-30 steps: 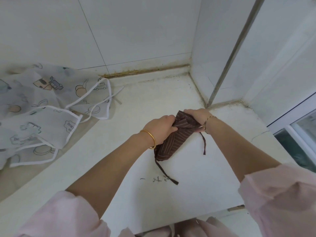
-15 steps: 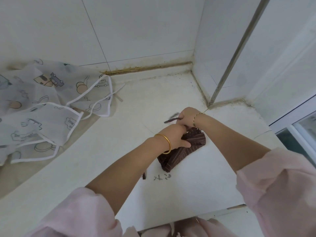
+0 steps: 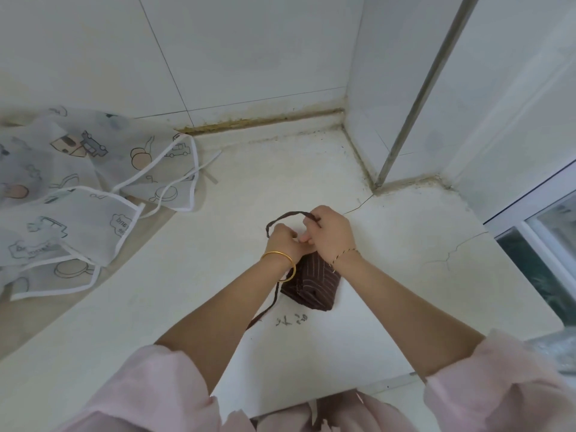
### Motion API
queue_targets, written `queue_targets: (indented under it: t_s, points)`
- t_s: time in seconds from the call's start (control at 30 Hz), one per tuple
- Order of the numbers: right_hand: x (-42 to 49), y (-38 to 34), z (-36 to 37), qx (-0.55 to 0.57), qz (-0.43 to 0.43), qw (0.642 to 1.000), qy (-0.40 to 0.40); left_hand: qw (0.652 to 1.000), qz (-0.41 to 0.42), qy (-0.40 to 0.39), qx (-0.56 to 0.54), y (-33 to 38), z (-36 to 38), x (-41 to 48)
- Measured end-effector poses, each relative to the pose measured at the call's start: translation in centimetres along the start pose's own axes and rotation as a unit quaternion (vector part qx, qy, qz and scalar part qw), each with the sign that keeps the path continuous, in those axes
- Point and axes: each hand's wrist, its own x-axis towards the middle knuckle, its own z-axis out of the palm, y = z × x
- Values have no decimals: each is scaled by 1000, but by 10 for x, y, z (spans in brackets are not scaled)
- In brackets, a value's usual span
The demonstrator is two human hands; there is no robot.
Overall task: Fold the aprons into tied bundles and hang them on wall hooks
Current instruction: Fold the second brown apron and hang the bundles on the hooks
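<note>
Pinches the end of a thin dark brown fabric strap [image 3: 288, 214] in the curled fingers of the right hand [image 3: 332, 235]; clasps the strap's other run in the curled left hand [image 3: 285, 241], knuckles of the two touching. Holds the strap arched in a small loop on the far side of both hands, toward the far right corner of the white counter [image 3: 405, 275]. Has the folded dark brown pinstriped apron bundle [image 3: 311, 286] on the opposite, near side: resting on the counter, tucked under both wrists, long axis running from the hands back toward the near edge and tilted slightly right. Sits closest to the right wrist, directly above it. Trails a second strap tail [image 3: 269, 302] from the bundle's left side under the left forearm. Probably calls for drawing the loop back around the bundle to knot it. Well apart, at the left edge: an unfolded white cartoon-printed fabric apron [image 3: 78, 198].
</note>
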Motion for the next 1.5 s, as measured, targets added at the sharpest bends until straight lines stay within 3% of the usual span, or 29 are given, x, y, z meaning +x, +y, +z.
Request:
queue_targets:
  t_s: [0.17,0.3,0.5,0.63,0.7,0.8,0.9,1.03,1.13,1.2,1.3,1.4,1.5]
  points:
    - [-15,2,-7,219,124,967,-30,999,0,-11,-33,-8,7,2]
    - [-26,13,-16,327,197,924,-27,997,8,23,-68,-10,8,4]
    - [-39,27,-16,517,331,788,-55,997,35,-2,-68,-4,14,4]
    - [-39,45,-20,639,401,654,49,990,25,40,-131,-2,15,0]
    - [-37,54,-20,655,419,624,76,984,49,52,-162,3,11,-5]
    - [-31,57,-26,618,417,662,80,977,111,44,-176,12,6,-13]
    - [-20,52,-38,576,394,716,15,967,196,7,-161,20,0,-23]
    - [0,38,-52,491,296,818,-60,947,263,-119,-143,30,-13,-35]
    - [7,29,-66,485,192,846,-117,938,285,-195,-30,36,-24,-41]
    - [9,29,-72,420,110,894,-110,926,306,-200,92,39,-31,-41]
    - [4,31,-74,294,0,952,-88,869,346,-207,286,43,-41,-40]
    - [-1,32,-72,285,-35,950,-120,782,357,-216,464,46,-40,-40]
    - [-6,34,-70,262,-48,954,-138,735,330,-203,556,45,-34,-42]
